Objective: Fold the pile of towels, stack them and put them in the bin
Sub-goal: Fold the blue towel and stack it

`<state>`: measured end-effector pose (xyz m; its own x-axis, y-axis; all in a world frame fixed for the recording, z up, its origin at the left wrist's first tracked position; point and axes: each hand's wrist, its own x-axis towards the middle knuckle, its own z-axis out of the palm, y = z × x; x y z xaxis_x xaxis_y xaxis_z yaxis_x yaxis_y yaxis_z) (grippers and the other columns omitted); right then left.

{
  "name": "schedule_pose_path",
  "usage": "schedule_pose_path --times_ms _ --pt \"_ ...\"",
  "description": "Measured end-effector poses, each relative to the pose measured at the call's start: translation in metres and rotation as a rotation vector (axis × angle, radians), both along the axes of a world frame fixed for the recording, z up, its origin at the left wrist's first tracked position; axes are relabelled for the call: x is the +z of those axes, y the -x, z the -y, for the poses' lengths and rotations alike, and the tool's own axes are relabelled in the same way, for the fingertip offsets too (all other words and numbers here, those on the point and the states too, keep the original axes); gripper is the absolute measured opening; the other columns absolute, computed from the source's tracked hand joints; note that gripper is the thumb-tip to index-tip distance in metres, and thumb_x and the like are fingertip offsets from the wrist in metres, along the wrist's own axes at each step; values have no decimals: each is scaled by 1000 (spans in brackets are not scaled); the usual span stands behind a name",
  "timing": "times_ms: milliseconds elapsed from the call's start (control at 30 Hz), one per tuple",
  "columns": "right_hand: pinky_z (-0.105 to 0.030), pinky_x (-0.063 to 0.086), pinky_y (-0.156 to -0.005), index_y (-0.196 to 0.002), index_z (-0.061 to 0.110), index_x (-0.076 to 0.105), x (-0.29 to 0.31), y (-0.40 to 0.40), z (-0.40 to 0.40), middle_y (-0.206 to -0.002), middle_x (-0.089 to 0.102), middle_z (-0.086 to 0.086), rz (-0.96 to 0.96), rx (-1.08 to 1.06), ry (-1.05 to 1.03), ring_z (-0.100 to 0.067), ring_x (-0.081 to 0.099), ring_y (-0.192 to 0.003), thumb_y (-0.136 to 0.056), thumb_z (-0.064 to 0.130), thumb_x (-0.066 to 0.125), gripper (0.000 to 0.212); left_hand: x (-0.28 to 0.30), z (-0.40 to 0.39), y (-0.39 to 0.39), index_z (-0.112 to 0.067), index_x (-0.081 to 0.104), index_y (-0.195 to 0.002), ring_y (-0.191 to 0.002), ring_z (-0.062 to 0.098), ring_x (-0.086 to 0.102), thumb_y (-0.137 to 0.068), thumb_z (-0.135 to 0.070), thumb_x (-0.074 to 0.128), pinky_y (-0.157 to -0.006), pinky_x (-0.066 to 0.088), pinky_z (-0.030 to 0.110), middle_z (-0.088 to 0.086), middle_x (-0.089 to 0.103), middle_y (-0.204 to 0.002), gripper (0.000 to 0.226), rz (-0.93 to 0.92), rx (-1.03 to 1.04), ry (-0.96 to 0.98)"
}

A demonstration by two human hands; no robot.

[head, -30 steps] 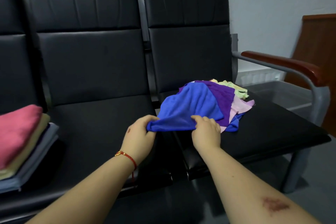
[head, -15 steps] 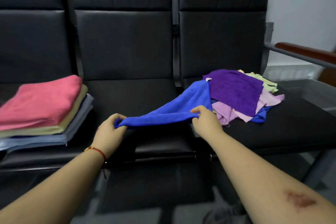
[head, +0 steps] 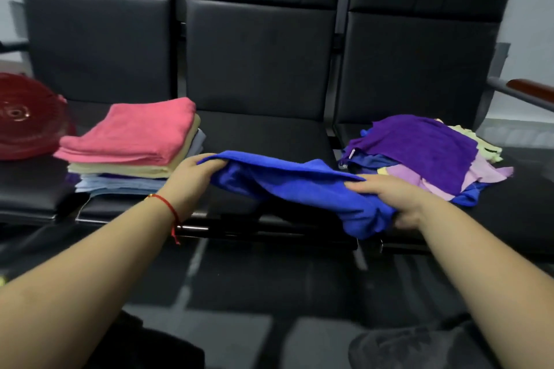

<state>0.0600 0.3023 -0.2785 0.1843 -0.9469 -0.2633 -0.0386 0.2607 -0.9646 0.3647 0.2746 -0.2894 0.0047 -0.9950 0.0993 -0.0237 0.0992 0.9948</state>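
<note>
My left hand (head: 192,172) is curled round one end of the blue towel (head: 299,189) and my right hand (head: 392,199) grips the other end, where the cloth bunches and hangs; the hands are apart, with the towel stretched between them above the front edge of the middle black seat (head: 263,135). The folded stack of towels (head: 135,147), pink on top, sits on the left seat beside a red round object (head: 27,123), and the loose pile of towels (head: 425,156), purple uppermost, lies on the right seat. No writing is readable; a wooden armrest (head: 530,90) and pale wall show at the right.
</note>
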Motion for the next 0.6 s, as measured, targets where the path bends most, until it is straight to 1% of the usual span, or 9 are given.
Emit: schedule_pose_path --times_ms 67,133,167,267,333,400,433,500,600 --pt "-25 56 -65 -82 9 77 13 5 -22 -82 72 -9 63 272 -97 -17 69 -71 -39 26 95 50 9 -14 -16 -4 75 -79 -72 18 69 -72 -16 72 -65 56 24 9 73 -80 15 -152 -262 -140" --pt "-29 57 -67 -88 6 77 21 12 -36 -89 71 -14 59 389 -104 -22 70 -75 -34 25 97 60 17 -29 -35 -3 75 -88 -74 24 70 -44 -31 89 -61 57 28 16 72 -85 54 -50 -500 -272" --pt "-32 58 -69 -94 3 75 20 17 -38 -93 70 -18 55 381 -115 -25 69 -78 -36 23 97 66 18 -34 -42 -5 76 -87 -69 23 69 -35 -36 92 -57 56 27 16 71 -82 62 14 -555 -299" --pt "-36 56 -74 -114 -6 61 13 26 -45 -108 64 -24 -83 336 -185 -29 67 -87 -40 26 96 88 16 -45 -56 -10 76 -79 -63 19 67 -29 -45 94 -54 53 24 12 70 -78 64 156 -555 -343" --pt "-37 56 -75 -118 -2 61 3 32 -46 -114 65 -23 -203 313 -232 -29 67 -93 -38 31 96 93 9 -45 -61 -10 75 -76 -61 17 66 -30 -49 93 -52 52 22 11 69 -77 63 232 -524 -353" --pt "-37 53 -75 -116 0 61 -4 36 -48 -110 67 -22 -295 242 -259 -29 66 -91 -42 30 95 86 2 -46 -64 -10 71 -73 -59 14 63 -32 -51 92 -52 50 21 9 68 -74 62 308 -494 -366" --pt "-35 52 -72 -116 -1 60 -6 36 -47 -103 69 -20 -333 206 -252 -28 66 -85 -55 27 89 73 0 -44 -64 -9 68 -74 -59 13 62 -36 -49 91 -52 49 20 8 67 -72 60 339 -487 -366" --pt "-29 48 -62 -118 -1 58 -6 35 -47 -93 67 -17 -428 111 -207 -23 62 -75 -85 14 66 38 -5 -40 -64 -7 62 -76 -55 9 60 -60 -35 86 -50 48 17 8 64 -71 40 387 -444 -378" --pt "-22 48 -49 -107 3 62 -11 39 -43 -89 63 -16 -611 16 -116 -20 57 -69 -97 10 50 17 -12 -29 -66 -6 63 -78 -63 13 61 -85 -12 68 -60 52 19 11 64 -78 10 545 -309 -339"
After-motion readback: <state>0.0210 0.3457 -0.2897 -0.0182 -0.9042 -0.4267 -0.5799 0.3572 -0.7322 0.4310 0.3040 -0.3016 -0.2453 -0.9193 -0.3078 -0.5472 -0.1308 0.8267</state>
